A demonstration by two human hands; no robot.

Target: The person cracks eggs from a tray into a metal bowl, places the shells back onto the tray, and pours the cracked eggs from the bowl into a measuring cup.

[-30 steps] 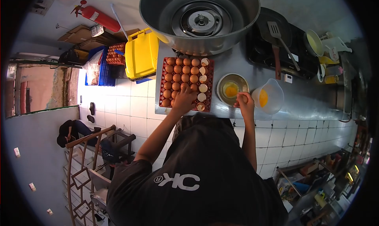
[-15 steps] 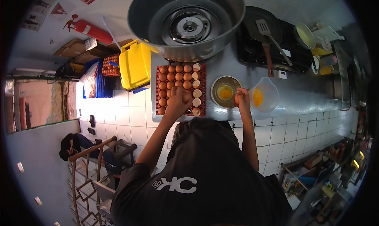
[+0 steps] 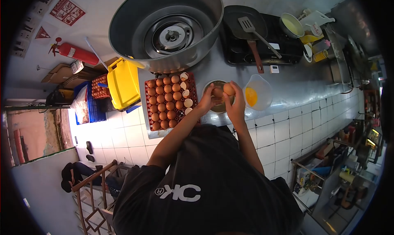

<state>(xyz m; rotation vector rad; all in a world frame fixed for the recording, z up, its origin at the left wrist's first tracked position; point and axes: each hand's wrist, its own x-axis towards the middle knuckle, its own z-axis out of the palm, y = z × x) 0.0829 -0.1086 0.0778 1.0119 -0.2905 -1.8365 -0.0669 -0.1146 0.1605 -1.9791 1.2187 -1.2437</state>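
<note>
Egg point(image 3: 228, 88) sits in the fingertips of your right hand point(image 3: 235, 104), fingers curled narrow around it, above the metal bowl point(image 3: 220, 109). Your left hand point(image 3: 205, 103) faces it over the same bowl, fingers closed about a second egg point(image 3: 217, 92), which they partly cover. Bowl contents mostly hidden by your hands; cannot tell the amount. Just right of the bowl: translucent jug point(image 3: 263, 93), yellow yolk point(image 3: 251, 96) inside. On your left, red tray point(image 3: 194, 86) with rows of whole brown eggs point(image 3: 161, 107), broken shells point(image 3: 188, 102) down the column nearest the bowl. All stand on your steel counter point(image 3: 207, 77). Beyond the tray, large round metal pan point(image 3: 201, 54); right of that, black stove point(image 3: 295, 50) bearing a dark pan point(image 3: 236, 21) and slotted spatula point(image 3: 264, 42). Left of the counter, yellow lid point(image 3: 123, 85), then blue crate point(image 3: 95, 107). Far left, low down, another person point(image 3: 69, 171) in dark clothing.
</note>
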